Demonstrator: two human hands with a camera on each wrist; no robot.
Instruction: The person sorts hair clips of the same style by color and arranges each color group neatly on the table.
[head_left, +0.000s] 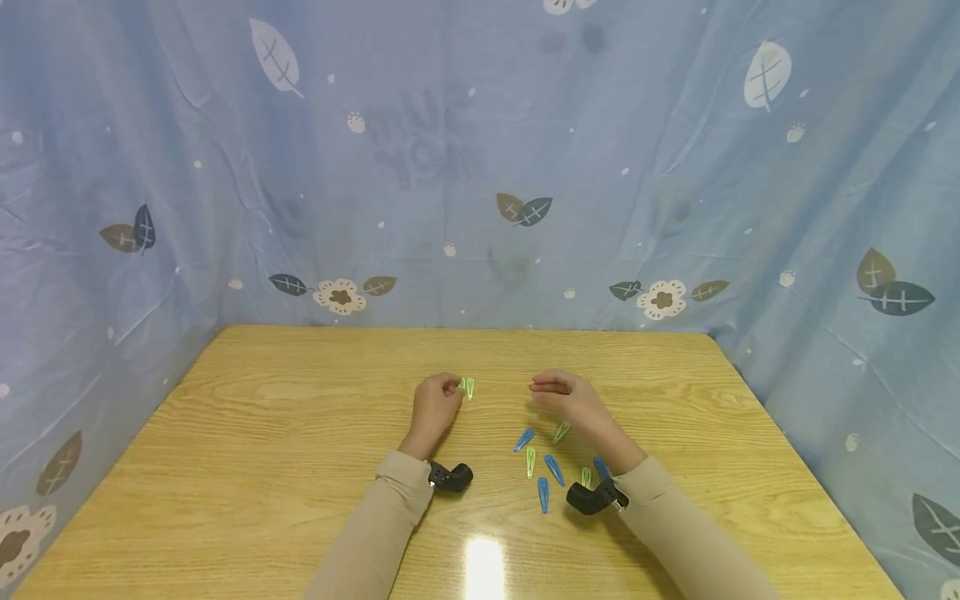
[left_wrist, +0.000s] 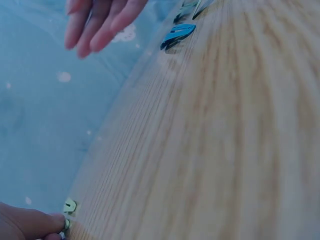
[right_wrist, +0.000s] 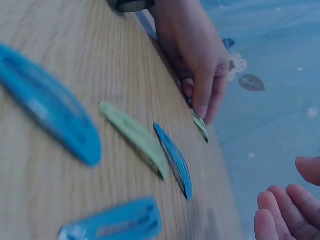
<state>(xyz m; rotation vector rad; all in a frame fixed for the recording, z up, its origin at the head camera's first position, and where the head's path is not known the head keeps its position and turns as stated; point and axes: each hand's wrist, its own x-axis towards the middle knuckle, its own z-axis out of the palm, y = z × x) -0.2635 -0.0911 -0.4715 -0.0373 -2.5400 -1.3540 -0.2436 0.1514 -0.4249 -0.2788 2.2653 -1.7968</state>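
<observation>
Head: left grip [head_left: 437, 406] pinches green clip [left_wrist: 66, 225] well inside table edge [head_left: 465, 329]; right grip [head_left: 568, 398] apart.

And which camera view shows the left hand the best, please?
The right wrist view: the left hand appears large there, with fingers at a green clip. The head view shows it smaller, from above; the left wrist view catches only part of it, at the lower left edge.

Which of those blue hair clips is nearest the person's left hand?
The blue clip farthest back on the table. The other visible blue clips lie nearer the camera wearer and farther from the left hand.
</observation>
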